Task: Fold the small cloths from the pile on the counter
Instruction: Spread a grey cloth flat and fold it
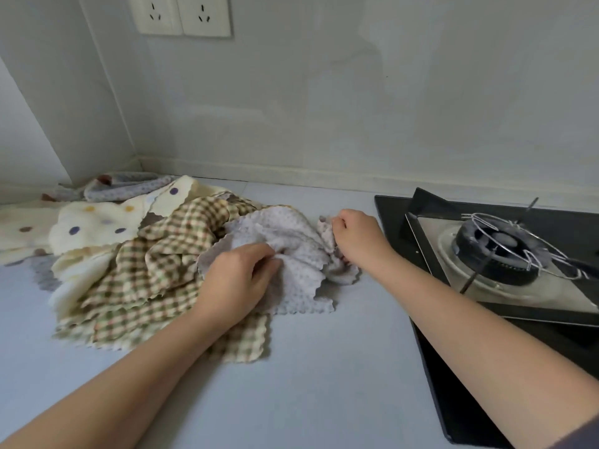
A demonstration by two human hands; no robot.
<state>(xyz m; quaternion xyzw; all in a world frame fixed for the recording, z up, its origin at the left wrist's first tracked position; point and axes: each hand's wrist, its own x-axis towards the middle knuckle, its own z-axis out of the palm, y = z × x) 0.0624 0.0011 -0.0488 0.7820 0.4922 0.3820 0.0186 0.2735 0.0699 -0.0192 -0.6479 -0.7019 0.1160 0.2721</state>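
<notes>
A pile of small cloths lies on the pale counter (291, 367). On its right side is a crumpled light grey dotted cloth (291, 234). My left hand (240, 277) pinches this cloth near its middle. My right hand (353, 234) grips its bunched right edge. Under and left of it lie brown checked cloths (155, 273). Cream cloths with coloured dots (97, 225) sit further left. Another grey dotted cloth (129, 186) lies at the back by the wall corner.
A black gas hob (431, 351) with a steel tray and burner ring (505, 251) takes up the counter's right side, close to my right forearm. The wall runs along the back, with two sockets (181, 14) high up. Bare counter lies in front of the pile.
</notes>
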